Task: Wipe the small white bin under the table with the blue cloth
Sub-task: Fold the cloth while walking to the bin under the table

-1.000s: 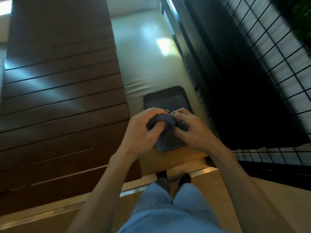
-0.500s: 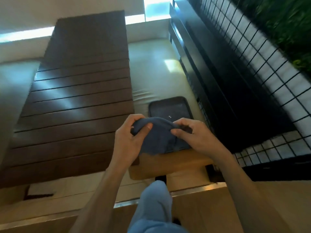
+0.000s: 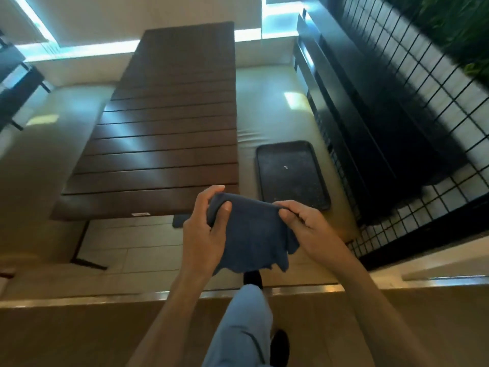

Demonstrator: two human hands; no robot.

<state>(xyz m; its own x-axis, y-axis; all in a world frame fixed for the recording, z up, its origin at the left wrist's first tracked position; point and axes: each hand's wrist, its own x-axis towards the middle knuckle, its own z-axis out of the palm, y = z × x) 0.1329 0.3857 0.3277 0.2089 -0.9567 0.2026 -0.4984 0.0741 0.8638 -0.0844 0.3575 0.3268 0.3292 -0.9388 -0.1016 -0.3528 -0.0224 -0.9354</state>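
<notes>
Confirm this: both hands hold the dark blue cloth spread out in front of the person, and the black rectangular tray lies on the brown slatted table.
Not quite. The head view shows the black rectangular tray on the pale cushioned bench seat, right of the brown slatted table, not on it. The rest holds: left hand and right hand hold the dark blue cloth spread out in front of the person.

Tray right of table; cloth nearer.

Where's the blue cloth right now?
In the head view the blue cloth hangs low centre, pinched along its top edge by the left hand and right hand, near the dark slatted table and the black tray.
</notes>
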